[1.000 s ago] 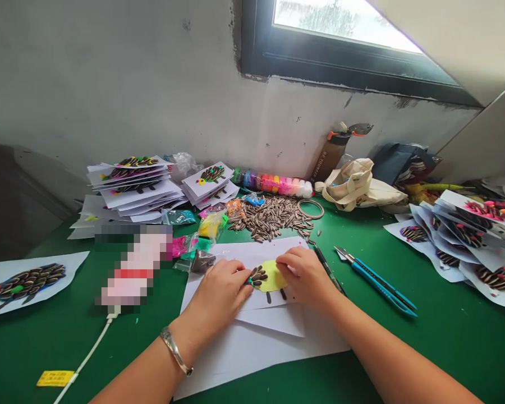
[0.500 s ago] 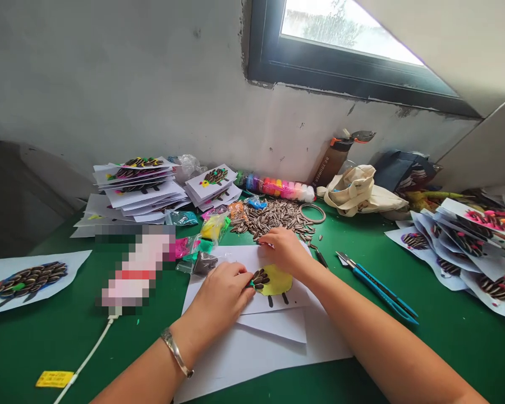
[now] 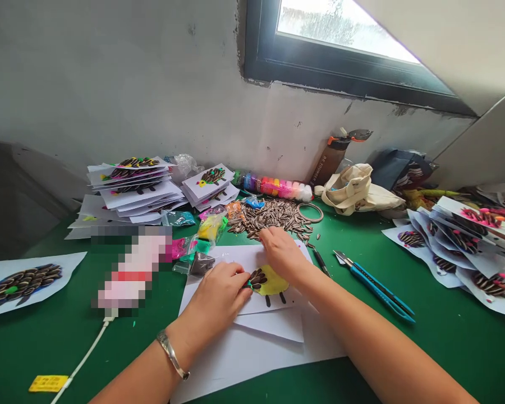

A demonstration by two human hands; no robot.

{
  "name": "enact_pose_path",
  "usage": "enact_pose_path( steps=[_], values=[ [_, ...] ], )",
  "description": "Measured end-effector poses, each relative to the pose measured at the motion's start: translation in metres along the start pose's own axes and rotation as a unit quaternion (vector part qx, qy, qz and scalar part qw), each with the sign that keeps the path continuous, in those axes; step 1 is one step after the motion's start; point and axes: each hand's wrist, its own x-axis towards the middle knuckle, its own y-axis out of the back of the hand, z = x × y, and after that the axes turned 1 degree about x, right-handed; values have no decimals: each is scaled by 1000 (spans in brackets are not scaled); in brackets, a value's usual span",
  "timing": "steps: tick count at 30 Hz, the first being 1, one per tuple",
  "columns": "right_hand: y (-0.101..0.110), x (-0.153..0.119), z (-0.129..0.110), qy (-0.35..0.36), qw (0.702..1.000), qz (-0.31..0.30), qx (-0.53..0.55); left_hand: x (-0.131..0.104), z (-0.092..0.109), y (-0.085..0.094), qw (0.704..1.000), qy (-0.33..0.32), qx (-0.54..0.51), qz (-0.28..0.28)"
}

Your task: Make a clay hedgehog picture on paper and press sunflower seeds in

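Observation:
A white card [image 3: 256, 306] lies on larger white sheets, bearing a yellow clay patch [image 3: 274, 280] with two dark legs and a cluster of sunflower seeds [image 3: 258, 279] at its left end. My left hand [image 3: 221, 289] rests on the card's left part, fingers curled together beside a green bit at the cluster; what they may hold is hidden. Over the card's far edge, my right hand [image 3: 283, 255] has its fingertips pinched together at the near edge of a heap of loose sunflower seeds [image 3: 273, 216]. Anything between those fingertips is too small to make out.
Blue tweezers [image 3: 379, 289] and a black pen [image 3: 318, 259] lie to the right. Stacks of seed-decorated cards stand at left [image 3: 137, 191] and right [image 3: 467, 241]. Clay packets [image 3: 210, 227], a tape ring [image 3: 310, 212], a bottle [image 3: 332, 157] and a cloth bag [image 3: 353, 191] sit behind.
The view has shifted slightly. My right hand's fingertips stay by the seed heap, with little visible movement; my left hand keeps its place on the card.

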Motion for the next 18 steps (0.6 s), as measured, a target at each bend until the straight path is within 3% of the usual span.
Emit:
enact_pose_path(
  steps=[2, 4, 8, 13, 18],
  values=[
    [11, -21, -1, -8, 1000, 5, 29, 0, 0, 0, 1000, 0, 0, -1],
    [19, -44, -1, -19, 987, 12, 159, 1, -1, -1, 1000, -1, 0, 1],
    [20, -79, -3, -39, 955, -12, 294, 1, -2, -2, 1000, -7, -4, 14],
    [12, -84, -14, -52, 949, 3, 311, 1, -2, -2, 1000, -17, 6, 24],
    [8, -81, -15, -7, 950, 2, 311, 1, -2, -2, 999, -21, 9, 26]
  ],
)
